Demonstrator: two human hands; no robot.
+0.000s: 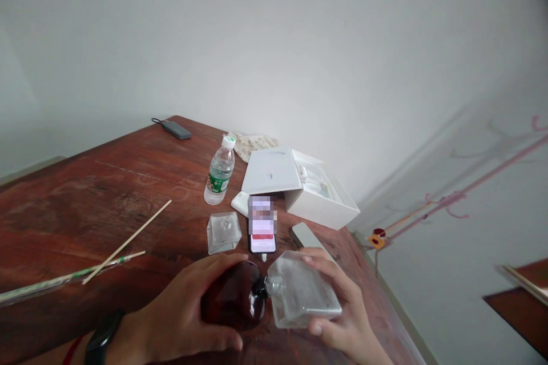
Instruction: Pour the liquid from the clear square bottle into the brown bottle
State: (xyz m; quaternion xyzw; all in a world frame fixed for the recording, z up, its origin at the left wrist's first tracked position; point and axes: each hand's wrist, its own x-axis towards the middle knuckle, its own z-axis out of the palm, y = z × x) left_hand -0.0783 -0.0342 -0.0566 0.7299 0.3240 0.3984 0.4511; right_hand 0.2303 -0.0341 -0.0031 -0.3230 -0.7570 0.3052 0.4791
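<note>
My left hand (184, 313) is wrapped round a dark brown bottle (233, 305) lying sideways low on the wooden table (85, 194). My right hand (342, 319) grips a clear square glass bottle (303, 296), tilted on its side. The brown bottle's black neck meets the clear bottle's mouth between my hands. A black band sits on my left wrist. Just beyond my hands lie a clear glass stopper-like cap (223, 232) and a phone (262, 223) with a lit screen.
A small water bottle (220, 171) stands behind the phone. An open white box (299, 182) sits by the table's right edge, a grey flat object (306, 236) near it. Thin sticks (124, 245) lie at left, and a dark power bank (175, 129) at the far corner.
</note>
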